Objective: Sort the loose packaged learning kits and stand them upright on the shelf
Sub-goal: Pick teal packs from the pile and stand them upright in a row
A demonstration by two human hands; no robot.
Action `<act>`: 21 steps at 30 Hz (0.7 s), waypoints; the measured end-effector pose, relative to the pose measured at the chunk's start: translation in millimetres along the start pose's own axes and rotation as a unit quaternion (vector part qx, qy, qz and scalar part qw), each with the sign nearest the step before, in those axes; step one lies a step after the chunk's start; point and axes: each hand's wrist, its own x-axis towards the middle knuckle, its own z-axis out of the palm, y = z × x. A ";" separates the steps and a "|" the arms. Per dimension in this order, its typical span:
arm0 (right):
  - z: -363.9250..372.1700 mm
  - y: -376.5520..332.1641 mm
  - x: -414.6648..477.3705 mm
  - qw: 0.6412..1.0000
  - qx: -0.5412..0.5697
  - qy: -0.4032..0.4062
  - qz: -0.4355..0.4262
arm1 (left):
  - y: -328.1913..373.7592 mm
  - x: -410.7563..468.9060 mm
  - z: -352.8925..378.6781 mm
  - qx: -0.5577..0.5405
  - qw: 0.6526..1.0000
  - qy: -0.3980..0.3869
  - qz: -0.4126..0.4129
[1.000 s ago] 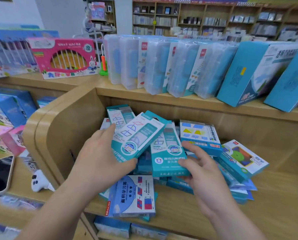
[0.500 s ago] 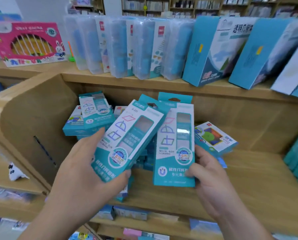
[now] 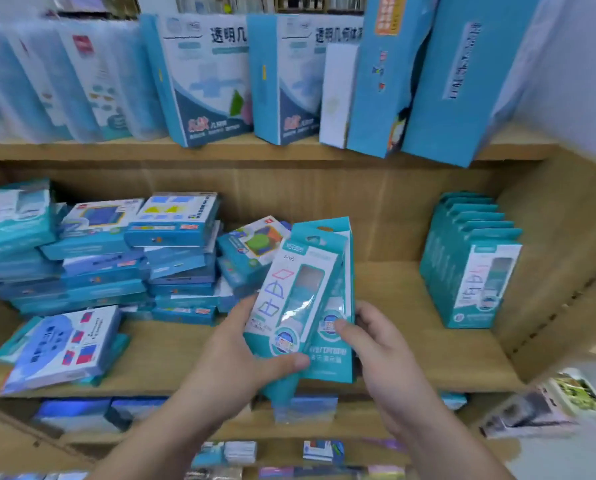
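Both hands hold slim teal-and-white learning kits in front of the middle shelf (image 3: 411,344). My left hand (image 3: 234,358) grips the front kit (image 3: 289,292) at its lower end, thumb across its face. My right hand (image 3: 376,344) grips a second kit (image 3: 338,351) tucked close behind the first. A row of several matching kits (image 3: 469,268) stands upright at the shelf's right end. Loose flat kits lie in piles (image 3: 123,265) on the left half of the shelf.
The upper shelf carries tall blue boxes (image 3: 206,81) and clear cases (image 3: 64,81). A blue-and-white box (image 3: 64,344) lies at the shelf's front left. A wooden side panel (image 3: 559,265) closes the right end. Lower shelves hold more packs (image 3: 303,408).
My view has swung right and the upright row has come into sight. Both hands carried their kits to the right and brought them together, one behind the other.
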 end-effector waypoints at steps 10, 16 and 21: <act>-152.7 6.7 -24.4 0.988 -0.045 0.148 -0.010 | 6.3 30.1 140.7 -0.049 0.995 -0.057 -0.065; -198.0 19.3 -20.9 0.967 -0.082 0.242 -0.011 | 5.3 53.7 191.1 -0.105 0.992 -0.003 -0.064; -208.0 27.4 -1.8 0.941 -0.161 0.298 -0.018 | -1.0 76.5 216.2 -0.104 0.994 0.010 -0.038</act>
